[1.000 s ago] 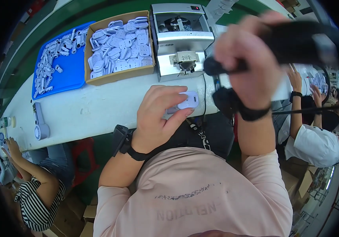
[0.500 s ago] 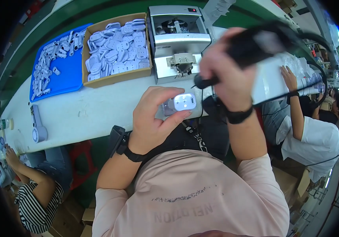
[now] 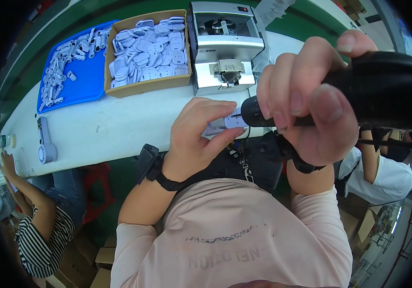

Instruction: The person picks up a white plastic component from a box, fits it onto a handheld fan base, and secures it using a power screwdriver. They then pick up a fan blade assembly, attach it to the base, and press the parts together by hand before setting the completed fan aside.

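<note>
Between its thumb and fingers, my left hand [image 3: 191, 139] pinches a small pale plastic housing [image 3: 234, 122] with screw holes in its face, just over the table's near edge. My right hand [image 3: 306, 91] is wrapped around a black electric screwdriver [image 3: 388, 79], held sideways with its nose pointing left at the housing. The screwdriver's bit meets or nearly meets the housing's face; exact contact is too small to tell. Part of the housing is hidden by my left fingers and the tool's nose.
Beyond my hands stand a silver machine [image 3: 227, 48], a cardboard box [image 3: 150, 87] of pale plastic covers and a blue tray [image 3: 83, 79] of small pale parts. A pale long-handled piece [image 3: 47, 152] lies at left on the white table [image 3: 134, 115]. Co-workers sit on both sides.
My right hand has brought the screwdriver down and closer, its nose now at the housing. My left hand still holds the housing, with little movement. The view has shifted slightly.
</note>
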The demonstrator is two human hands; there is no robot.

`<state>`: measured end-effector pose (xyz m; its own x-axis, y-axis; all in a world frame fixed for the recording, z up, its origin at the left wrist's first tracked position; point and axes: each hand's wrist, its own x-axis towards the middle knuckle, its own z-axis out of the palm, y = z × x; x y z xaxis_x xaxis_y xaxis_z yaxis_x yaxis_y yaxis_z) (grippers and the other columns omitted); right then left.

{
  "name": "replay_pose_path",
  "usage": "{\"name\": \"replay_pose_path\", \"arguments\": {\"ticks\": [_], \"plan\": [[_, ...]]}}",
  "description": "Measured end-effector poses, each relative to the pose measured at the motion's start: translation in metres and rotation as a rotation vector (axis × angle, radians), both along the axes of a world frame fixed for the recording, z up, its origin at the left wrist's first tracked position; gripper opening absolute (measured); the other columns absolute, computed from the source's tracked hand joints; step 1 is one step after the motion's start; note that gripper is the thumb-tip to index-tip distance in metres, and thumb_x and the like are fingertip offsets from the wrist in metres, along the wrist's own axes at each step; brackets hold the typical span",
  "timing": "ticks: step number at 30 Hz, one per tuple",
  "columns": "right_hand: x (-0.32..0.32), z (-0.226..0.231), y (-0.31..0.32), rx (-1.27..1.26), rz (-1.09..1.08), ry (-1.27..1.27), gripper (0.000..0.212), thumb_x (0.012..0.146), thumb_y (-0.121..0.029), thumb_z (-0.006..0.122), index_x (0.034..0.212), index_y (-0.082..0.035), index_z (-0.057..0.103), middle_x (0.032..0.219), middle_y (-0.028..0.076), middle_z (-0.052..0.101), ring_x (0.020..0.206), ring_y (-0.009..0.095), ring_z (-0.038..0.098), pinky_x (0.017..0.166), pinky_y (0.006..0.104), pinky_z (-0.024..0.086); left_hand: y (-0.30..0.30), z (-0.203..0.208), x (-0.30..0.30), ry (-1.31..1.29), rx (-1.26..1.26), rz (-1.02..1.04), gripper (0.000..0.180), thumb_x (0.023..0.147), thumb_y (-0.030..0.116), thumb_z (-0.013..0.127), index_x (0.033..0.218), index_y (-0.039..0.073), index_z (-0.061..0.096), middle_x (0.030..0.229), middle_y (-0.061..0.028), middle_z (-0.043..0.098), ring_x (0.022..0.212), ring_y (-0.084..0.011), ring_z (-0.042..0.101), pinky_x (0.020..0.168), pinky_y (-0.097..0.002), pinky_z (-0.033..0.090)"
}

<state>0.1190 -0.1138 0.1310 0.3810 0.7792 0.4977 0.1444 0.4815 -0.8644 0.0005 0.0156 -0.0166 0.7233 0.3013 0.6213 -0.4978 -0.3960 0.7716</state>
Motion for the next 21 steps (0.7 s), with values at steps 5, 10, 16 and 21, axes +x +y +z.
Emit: {"name": "replay_pose_path", "arguments": {"ticks": [5, 10, 16, 21], "plan": [[0.001, -0.003, 0.005, 0.03, -0.004, -0.002, 0.046, 0.107, -0.015, 0.058, 0.149, -0.015, 0.039, 0.089, 0.005, 0.056, 0.066, 0.017, 0.057, 0.065, 0.0346, 0.049, 0.002, 0.0, -0.001, 0.022, 0.007, 0.004, 0.045, 0.076, 0.006, 0.091, 0.116, 0.005, 0.07, 0.113, -0.0113, 0.077, 0.097, -0.0329, 0.071, 0.086, -0.04, 0.055], [0.012, -0.013, 0.015, 0.062, 0.039, -0.075, 0.044, 0.105, -0.015, 0.063, 0.144, -0.014, 0.042, 0.086, 0.004, 0.055, 0.064, 0.017, 0.056, 0.062, 0.0337, 0.049, 0.002, 0.002, 0.001, 0.022, 0.007, 0.024, 0.045, 0.076, 0.005, 0.091, 0.116, 0.005, 0.07, 0.113, -0.0114, 0.077, 0.097, -0.033, 0.071, 0.086, -0.0402, 0.055], [0.024, -0.022, 0.025, 0.101, 0.095, -0.173, 0.043, 0.101, -0.014, 0.069, 0.137, -0.014, 0.045, 0.082, 0.004, 0.055, 0.06, 0.016, 0.055, 0.059, 0.0327, 0.049, 0.002, 0.004, 0.003, 0.036, 0.003, 0.047, 0.044, 0.076, 0.005, 0.09, 0.115, 0.005, 0.07, 0.111, -0.0113, 0.077, 0.097, -0.0334, 0.071, 0.084, -0.0399, 0.055], [0.014, -0.023, 0.026, 0.13, 0.025, -0.028, 0.044, 0.098, -0.011, 0.071, 0.135, -0.013, 0.047, 0.08, 0.003, 0.054, 0.058, 0.015, 0.055, 0.058, 0.0325, 0.049, 0.003, 0.008, 0.002, 0.019, 0.036, 0.055, 0.041, 0.077, 0.005, 0.089, 0.114, 0.005, 0.071, 0.107, -0.0111, 0.076, 0.096, -0.0331, 0.071, 0.083, -0.0401, 0.055]]}}
